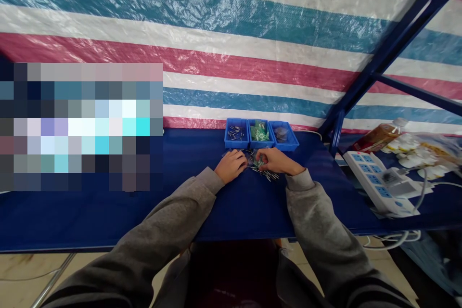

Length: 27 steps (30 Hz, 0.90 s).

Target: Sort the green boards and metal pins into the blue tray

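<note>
My left hand (231, 165) rests on the blue table beside a clear plastic bag (250, 158), its fingers bent together at the bag's edge. Close to its right, my right hand (275, 160) has its fingers pinched at a small greenish bag (259, 159). Several thin metal pieces (270, 174) lie loose under and in front of my right hand. Behind the hands stand three blue trays: the left tray (237, 145) holds metal pieces, the middle tray (261, 144) green packets, the right tray (288, 146) small clear bags.
At the right are a white power strip (370, 180) with a plugged-in adapter (399, 184), cables, a bottle (378, 135) and white items in plastic. A blue metal frame (337, 127) rises there. A striped sheet (252, 62) hangs behind. The left area is pixelated.
</note>
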Each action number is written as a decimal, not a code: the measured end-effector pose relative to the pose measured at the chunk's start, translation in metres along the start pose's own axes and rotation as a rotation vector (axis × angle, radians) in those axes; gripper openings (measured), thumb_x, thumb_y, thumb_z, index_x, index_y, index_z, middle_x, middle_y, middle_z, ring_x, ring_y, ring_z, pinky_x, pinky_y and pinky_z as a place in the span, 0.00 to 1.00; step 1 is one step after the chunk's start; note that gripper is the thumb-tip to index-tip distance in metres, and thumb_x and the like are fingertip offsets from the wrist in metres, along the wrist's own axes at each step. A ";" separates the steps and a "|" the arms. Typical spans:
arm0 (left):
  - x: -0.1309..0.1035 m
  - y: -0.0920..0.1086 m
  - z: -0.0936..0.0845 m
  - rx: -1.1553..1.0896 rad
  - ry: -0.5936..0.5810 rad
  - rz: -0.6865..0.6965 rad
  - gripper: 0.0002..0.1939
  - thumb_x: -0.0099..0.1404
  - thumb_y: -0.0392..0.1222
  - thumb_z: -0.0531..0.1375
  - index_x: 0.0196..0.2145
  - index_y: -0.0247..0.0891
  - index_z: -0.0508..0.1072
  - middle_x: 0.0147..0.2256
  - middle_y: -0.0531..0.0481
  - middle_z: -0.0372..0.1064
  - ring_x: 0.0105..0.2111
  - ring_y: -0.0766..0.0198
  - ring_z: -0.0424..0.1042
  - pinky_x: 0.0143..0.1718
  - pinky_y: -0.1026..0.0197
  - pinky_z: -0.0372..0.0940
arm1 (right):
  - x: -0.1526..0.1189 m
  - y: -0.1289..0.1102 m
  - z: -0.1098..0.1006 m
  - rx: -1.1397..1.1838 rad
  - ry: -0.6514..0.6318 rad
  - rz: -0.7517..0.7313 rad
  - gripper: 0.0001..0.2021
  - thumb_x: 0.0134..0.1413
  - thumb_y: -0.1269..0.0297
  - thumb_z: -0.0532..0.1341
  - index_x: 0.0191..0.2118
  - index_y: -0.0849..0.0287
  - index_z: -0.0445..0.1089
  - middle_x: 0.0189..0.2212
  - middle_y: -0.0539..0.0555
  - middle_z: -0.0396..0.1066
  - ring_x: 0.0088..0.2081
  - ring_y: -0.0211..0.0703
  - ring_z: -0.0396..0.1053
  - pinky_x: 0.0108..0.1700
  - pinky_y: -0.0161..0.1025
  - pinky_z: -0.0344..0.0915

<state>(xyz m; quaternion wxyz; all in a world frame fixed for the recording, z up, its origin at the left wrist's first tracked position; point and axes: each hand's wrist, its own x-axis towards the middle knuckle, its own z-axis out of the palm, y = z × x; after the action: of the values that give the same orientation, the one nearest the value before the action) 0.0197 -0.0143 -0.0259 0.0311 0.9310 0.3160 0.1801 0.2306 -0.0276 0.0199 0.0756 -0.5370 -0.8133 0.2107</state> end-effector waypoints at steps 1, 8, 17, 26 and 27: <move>0.000 0.001 0.000 0.017 -0.003 -0.007 0.07 0.68 0.39 0.55 0.35 0.36 0.71 0.39 0.45 0.69 0.40 0.57 0.63 0.40 0.56 0.57 | 0.000 0.001 0.001 0.033 0.021 -0.006 0.12 0.42 0.71 0.69 0.36 0.60 0.70 0.23 0.45 0.66 0.25 0.35 0.63 0.29 0.32 0.53; 0.000 -0.002 -0.008 -0.026 0.103 -0.076 0.07 0.68 0.37 0.53 0.33 0.36 0.68 0.35 0.46 0.68 0.36 0.58 0.63 0.37 0.56 0.56 | 0.003 0.001 0.012 0.202 0.302 -0.174 0.10 0.50 0.62 0.66 0.38 0.60 0.73 0.24 0.48 0.67 0.24 0.36 0.62 0.29 0.34 0.57; -0.001 -0.001 -0.010 -0.156 0.374 -0.099 0.10 0.71 0.40 0.49 0.33 0.37 0.67 0.33 0.47 0.67 0.34 0.59 0.65 0.38 0.57 0.59 | 0.002 -0.011 0.026 0.269 0.552 -0.273 0.10 0.59 0.58 0.60 0.33 0.58 0.74 0.28 0.54 0.74 0.27 0.40 0.68 0.31 0.36 0.62; 0.000 0.000 -0.010 -0.322 0.539 -0.068 0.11 0.70 0.46 0.54 0.35 0.37 0.71 0.31 0.48 0.70 0.34 0.62 0.69 0.38 0.60 0.64 | 0.002 -0.015 0.026 0.433 0.601 -0.176 0.17 0.60 0.52 0.57 0.27 0.58 0.71 0.21 0.51 0.69 0.23 0.40 0.66 0.28 0.36 0.62; 0.000 0.000 -0.010 -0.322 0.552 -0.063 0.11 0.70 0.45 0.54 0.35 0.38 0.71 0.31 0.48 0.71 0.34 0.62 0.69 0.38 0.60 0.65 | 0.002 -0.015 0.026 0.447 0.593 -0.168 0.18 0.60 0.51 0.56 0.26 0.58 0.70 0.20 0.50 0.68 0.22 0.39 0.65 0.28 0.36 0.61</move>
<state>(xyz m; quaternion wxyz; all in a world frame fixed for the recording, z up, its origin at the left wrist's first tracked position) 0.0166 -0.0149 -0.0168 0.0964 0.8198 0.3087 0.4725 0.2081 -0.0377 0.0026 0.4398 -0.4764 -0.7314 0.2113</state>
